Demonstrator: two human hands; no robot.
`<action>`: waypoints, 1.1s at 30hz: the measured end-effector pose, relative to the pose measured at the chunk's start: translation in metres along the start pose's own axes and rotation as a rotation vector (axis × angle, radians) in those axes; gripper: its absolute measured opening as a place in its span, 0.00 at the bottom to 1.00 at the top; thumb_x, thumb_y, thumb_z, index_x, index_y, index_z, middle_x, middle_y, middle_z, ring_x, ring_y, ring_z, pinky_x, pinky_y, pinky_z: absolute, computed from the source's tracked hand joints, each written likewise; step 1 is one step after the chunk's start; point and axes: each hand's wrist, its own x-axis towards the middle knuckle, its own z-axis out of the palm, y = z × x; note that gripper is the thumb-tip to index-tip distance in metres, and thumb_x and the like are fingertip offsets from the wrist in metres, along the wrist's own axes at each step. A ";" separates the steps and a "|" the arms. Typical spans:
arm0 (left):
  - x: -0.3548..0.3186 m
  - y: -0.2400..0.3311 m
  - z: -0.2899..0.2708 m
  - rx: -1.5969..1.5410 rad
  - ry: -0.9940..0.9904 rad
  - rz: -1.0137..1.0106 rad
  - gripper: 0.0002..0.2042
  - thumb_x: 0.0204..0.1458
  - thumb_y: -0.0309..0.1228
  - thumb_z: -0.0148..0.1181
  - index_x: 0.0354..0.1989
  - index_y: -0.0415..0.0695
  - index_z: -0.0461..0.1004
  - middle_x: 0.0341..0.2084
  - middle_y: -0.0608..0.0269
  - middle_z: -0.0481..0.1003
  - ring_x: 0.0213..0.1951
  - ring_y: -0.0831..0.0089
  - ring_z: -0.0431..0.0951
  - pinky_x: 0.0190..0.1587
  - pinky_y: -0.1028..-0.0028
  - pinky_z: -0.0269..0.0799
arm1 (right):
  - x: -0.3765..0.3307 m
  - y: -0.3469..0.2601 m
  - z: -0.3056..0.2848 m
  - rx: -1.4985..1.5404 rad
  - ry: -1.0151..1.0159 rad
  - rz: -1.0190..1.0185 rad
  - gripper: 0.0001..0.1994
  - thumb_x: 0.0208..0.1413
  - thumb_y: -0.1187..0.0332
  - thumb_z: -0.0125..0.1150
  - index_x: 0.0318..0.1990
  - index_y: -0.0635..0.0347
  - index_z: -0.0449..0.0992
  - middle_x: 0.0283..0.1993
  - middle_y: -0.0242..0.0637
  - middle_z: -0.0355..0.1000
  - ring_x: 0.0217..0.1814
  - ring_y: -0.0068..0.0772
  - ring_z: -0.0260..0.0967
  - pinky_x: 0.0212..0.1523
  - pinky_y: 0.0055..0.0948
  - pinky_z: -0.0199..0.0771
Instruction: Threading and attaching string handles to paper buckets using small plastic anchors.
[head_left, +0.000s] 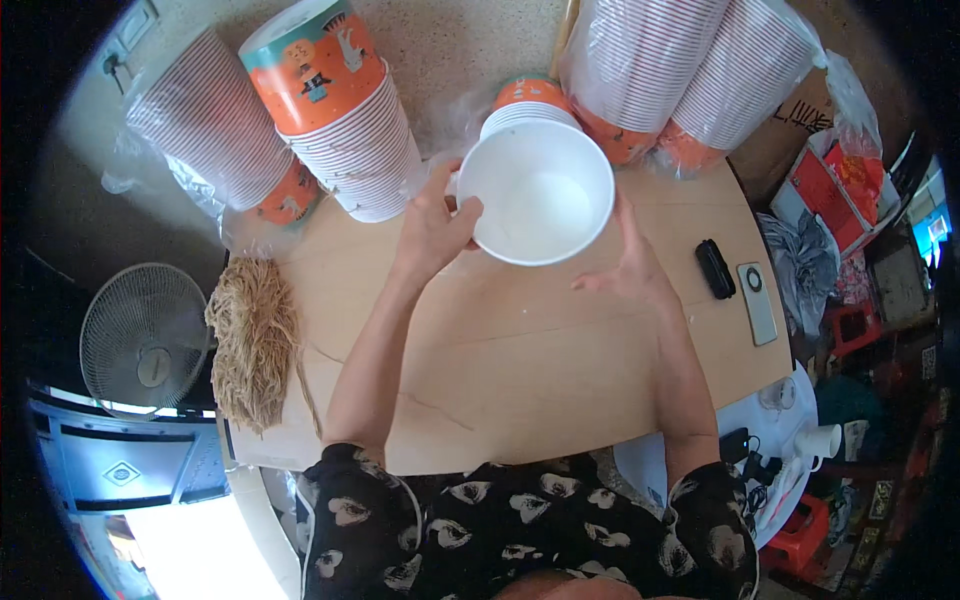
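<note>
My left hand (432,232) grips the rim of a white paper bowl (537,194), thumb inside, holding it above the wooden table (520,360) with its empty white inside facing up. My right hand (630,268) is spread beside the bowl's right edge, fingers apart, touching or almost touching its wall. Just behind the bowl stands a short stack of the same bowls (530,103) with orange outsides.
Tall stacks of paper bowls, some in clear plastic, lie at the back left (345,110), far left (215,125) and back right (690,70). A bundle of straw-coloured string (252,340) lies at the table's left edge. A phone (757,302) and a black case (715,268) lie right. A fan (145,340) stands left.
</note>
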 end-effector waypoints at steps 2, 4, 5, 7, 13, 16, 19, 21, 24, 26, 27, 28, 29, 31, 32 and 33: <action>-0.024 0.010 -0.010 -0.068 -0.225 -0.065 0.21 0.58 0.31 0.53 0.58 0.34 0.69 0.25 0.55 0.79 0.23 0.73 0.79 0.25 0.72 0.75 | -0.014 -0.013 0.014 0.530 -0.136 0.408 0.69 0.25 0.69 0.87 0.75 0.59 0.38 0.72 0.47 0.51 0.76 0.41 0.49 0.73 0.43 0.53; -0.047 0.014 -0.020 -0.089 -0.233 -0.095 0.20 0.59 0.33 0.54 0.57 0.34 0.70 0.25 0.57 0.79 0.24 0.74 0.79 0.26 0.72 0.75 | -0.025 -0.036 0.023 0.384 -0.138 0.267 0.72 0.22 0.70 0.87 0.75 0.59 0.36 0.74 0.46 0.48 0.76 0.42 0.47 0.73 0.44 0.53; -0.058 0.012 -0.026 -0.104 -0.247 -0.119 0.19 0.60 0.34 0.54 0.56 0.34 0.71 0.24 0.59 0.78 0.25 0.74 0.79 0.26 0.73 0.75 | -0.033 -0.044 0.027 0.320 -0.141 0.224 0.73 0.22 0.69 0.87 0.75 0.59 0.35 0.74 0.46 0.48 0.76 0.42 0.47 0.73 0.44 0.54; -0.070 -0.003 -0.044 0.005 -0.273 -0.121 0.19 0.61 0.36 0.54 0.54 0.34 0.73 0.25 0.60 0.79 0.28 0.74 0.80 0.31 0.73 0.76 | -0.047 -0.055 0.037 0.266 -0.166 0.181 0.73 0.22 0.68 0.88 0.75 0.58 0.35 0.74 0.46 0.48 0.76 0.42 0.47 0.72 0.44 0.54; -0.109 -0.018 -0.077 -0.161 -0.166 -0.169 0.20 0.65 0.43 0.54 0.49 0.35 0.77 0.32 0.61 0.80 0.40 0.75 0.79 0.45 0.74 0.75 | -0.100 -0.039 0.084 0.541 -0.096 0.284 0.65 0.26 0.67 0.87 0.72 0.60 0.44 0.69 0.45 0.58 0.69 0.42 0.60 0.66 0.44 0.65; -0.144 -0.031 -0.101 -0.287 0.030 -0.190 0.18 0.64 0.41 0.57 0.46 0.36 0.80 0.36 0.60 0.82 0.39 0.77 0.79 0.42 0.76 0.74 | -0.111 -0.025 0.100 0.902 -0.113 0.621 0.41 0.52 0.62 0.72 0.69 0.61 0.54 0.65 0.46 0.64 0.59 0.46 0.71 0.48 0.49 0.81; -0.190 -0.064 -0.124 0.249 0.052 -0.189 0.08 0.55 0.33 0.67 0.39 0.43 0.84 0.33 0.63 0.82 0.32 0.79 0.80 0.35 0.76 0.76 | -0.107 -0.026 0.108 1.062 -0.091 0.764 0.32 0.64 0.48 0.50 0.68 0.60 0.58 0.64 0.47 0.66 0.55 0.53 0.73 0.37 0.48 0.83; -0.216 -0.065 -0.116 0.276 -0.057 -0.064 0.08 0.52 0.32 0.69 0.38 0.44 0.84 0.31 0.63 0.81 0.30 0.77 0.79 0.34 0.76 0.76 | -0.111 -0.014 0.110 0.990 -0.209 0.777 0.34 0.56 0.64 0.66 0.68 0.60 0.58 0.63 0.46 0.67 0.56 0.54 0.72 0.35 0.50 0.82; -0.239 -0.059 -0.100 0.337 -0.168 0.050 0.10 0.48 0.29 0.71 0.39 0.44 0.84 0.32 0.62 0.79 0.35 0.68 0.78 0.38 0.71 0.76 | -0.109 -0.059 0.120 0.633 -0.126 0.376 0.36 0.50 0.75 0.72 0.66 0.61 0.60 0.61 0.44 0.68 0.57 0.49 0.72 0.43 0.50 0.80; -0.246 -0.059 -0.091 0.375 -0.202 0.158 0.10 0.44 0.27 0.70 0.36 0.45 0.84 0.34 0.61 0.76 0.41 0.61 0.75 0.44 0.65 0.75 | -0.115 -0.054 0.120 0.330 -0.100 0.256 0.35 0.51 0.73 0.71 0.66 0.61 0.60 0.61 0.44 0.69 0.58 0.44 0.72 0.47 0.45 0.79; -0.248 -0.062 -0.087 0.371 -0.202 0.159 0.10 0.44 0.27 0.70 0.36 0.45 0.84 0.34 0.61 0.76 0.41 0.61 0.75 0.44 0.65 0.75 | -0.118 -0.053 0.119 0.029 -0.071 0.130 0.34 0.51 0.72 0.71 0.65 0.62 0.61 0.61 0.43 0.69 0.58 0.39 0.72 0.51 0.39 0.77; -0.248 -0.068 -0.086 0.420 -0.226 0.219 0.08 0.44 0.27 0.70 0.34 0.44 0.83 0.34 0.61 0.76 0.41 0.61 0.75 0.44 0.64 0.74 | -0.123 -0.058 0.118 0.027 -0.075 0.128 0.34 0.51 0.72 0.71 0.65 0.62 0.61 0.61 0.43 0.69 0.58 0.39 0.72 0.51 0.39 0.77; -0.249 -0.073 -0.084 0.470 -0.249 0.280 0.06 0.44 0.27 0.69 0.32 0.43 0.81 0.35 0.61 0.76 0.40 0.61 0.74 0.44 0.64 0.74 | -0.132 -0.065 0.117 -0.013 0.018 0.184 0.32 0.50 0.74 0.71 0.63 0.62 0.63 0.59 0.42 0.70 0.54 0.34 0.73 0.51 0.31 0.75; -0.252 -0.083 -0.076 0.500 -0.224 0.342 0.07 0.44 0.27 0.68 0.32 0.42 0.79 0.35 0.61 0.76 0.40 0.61 0.74 0.44 0.63 0.73 | -0.156 -0.073 0.111 -0.065 0.121 0.239 0.30 0.50 0.77 0.70 0.61 0.63 0.66 0.57 0.41 0.70 0.51 0.29 0.74 0.51 0.24 0.73; -0.254 -0.085 -0.071 0.532 -0.204 0.399 0.07 0.45 0.26 0.68 0.32 0.41 0.77 0.35 0.61 0.76 0.40 0.61 0.73 0.44 0.61 0.73 | -0.176 -0.071 0.111 0.014 0.162 0.323 0.22 0.53 0.78 0.67 0.55 0.65 0.70 0.52 0.38 0.72 0.48 0.26 0.73 0.48 0.23 0.72; -0.257 -0.086 -0.066 0.526 -0.210 0.406 0.07 0.45 0.26 0.68 0.32 0.41 0.77 0.35 0.61 0.76 0.40 0.61 0.73 0.44 0.61 0.73 | -0.196 -0.072 0.109 0.094 0.205 0.406 0.14 0.56 0.78 0.63 0.50 0.67 0.74 0.46 0.36 0.74 0.45 0.23 0.71 0.45 0.22 0.72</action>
